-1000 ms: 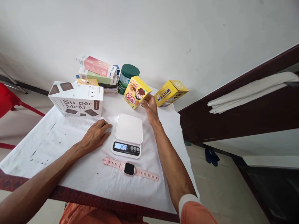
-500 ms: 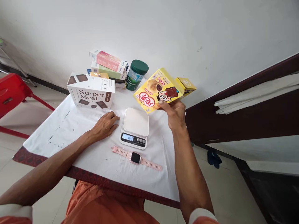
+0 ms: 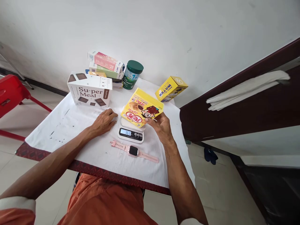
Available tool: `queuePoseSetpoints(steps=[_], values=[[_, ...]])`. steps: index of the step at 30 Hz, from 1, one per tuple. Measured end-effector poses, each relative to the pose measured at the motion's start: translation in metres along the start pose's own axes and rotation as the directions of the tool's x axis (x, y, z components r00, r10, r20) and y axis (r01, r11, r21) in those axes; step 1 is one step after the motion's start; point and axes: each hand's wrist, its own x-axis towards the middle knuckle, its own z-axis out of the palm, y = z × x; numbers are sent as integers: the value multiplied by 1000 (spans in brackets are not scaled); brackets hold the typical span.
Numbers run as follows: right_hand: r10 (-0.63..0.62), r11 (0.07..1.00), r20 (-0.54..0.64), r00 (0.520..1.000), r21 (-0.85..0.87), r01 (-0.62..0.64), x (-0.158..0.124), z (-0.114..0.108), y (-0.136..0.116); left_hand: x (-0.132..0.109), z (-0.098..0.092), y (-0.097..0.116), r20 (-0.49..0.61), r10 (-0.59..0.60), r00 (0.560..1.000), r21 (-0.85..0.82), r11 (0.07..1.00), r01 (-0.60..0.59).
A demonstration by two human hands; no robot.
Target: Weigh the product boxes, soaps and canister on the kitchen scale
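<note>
Right hand (image 3: 161, 125) is grasping the yellow snack box (image 3: 142, 107), tilted over the scale (image 3: 130, 135), contact unclear | seemingly positioning it; next move would be calling for levelling | left hand (image 3: 103, 121) is resting left of the scale, gripping nothing visible | box is hiding most of the platform (image 3: 125, 122); pink watch (image 3: 133, 151) is lying near, green-lidded tub (image 3: 133, 75) standing far

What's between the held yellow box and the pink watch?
Head view: the white scale lies between the yellow box in the right hand and the pink watch; the box hides part of it.
</note>
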Motion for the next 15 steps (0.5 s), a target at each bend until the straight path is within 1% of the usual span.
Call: queuePoseSetpoints(steps=[6, 12, 15], values=[[80, 995, 60, 995, -59, -77, -6, -6, 2, 1, 0, 1, 6, -3, 1000, -15, 1000, 3], [59, 995, 85, 995, -87, -52, -10, -6, 5, 1, -1, 1, 18, -9, 1000, -13, 1000, 10], [28, 999, 60, 998, -46, -25, -13, -12, 4, 1, -1, 1, 19, -8, 1000, -9, 1000, 9]])
